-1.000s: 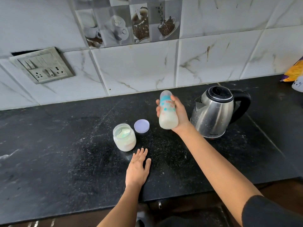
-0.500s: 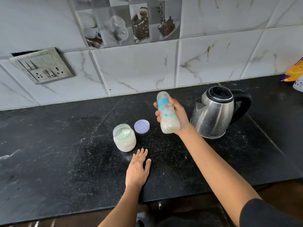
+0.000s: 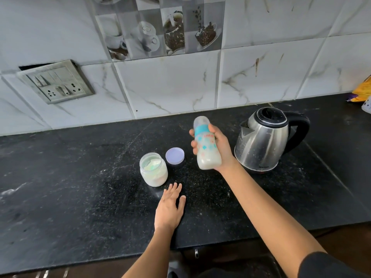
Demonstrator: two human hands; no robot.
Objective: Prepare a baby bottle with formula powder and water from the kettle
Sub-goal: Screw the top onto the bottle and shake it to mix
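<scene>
Milky-white liquid sits low in the baby bottle (image 3: pixel 207 156), gripped by the right hand (image 3: pixel 220 149) just left of the kettle (image 3: pixel 263 141). Nearly upright a second ago, the bottle now tilts, top leaning away from the kettle. Further left of the kettle, the left hand (image 3: pixel 170 209) stays flat and relaxed on the counter (image 3: pixel 80 177), near the open formula jar (image 3: pixel 153 171).

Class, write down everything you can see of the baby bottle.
The baby bottle is translucent plastic with a clear dome cap, a teal collar and teal and orange printed shapes. Milky white liquid fills its lower part. It leans slightly, top tipped left, gripped around its middle by the right hand, apparently lifted off the black counter, left of the steel kettle.
</scene>
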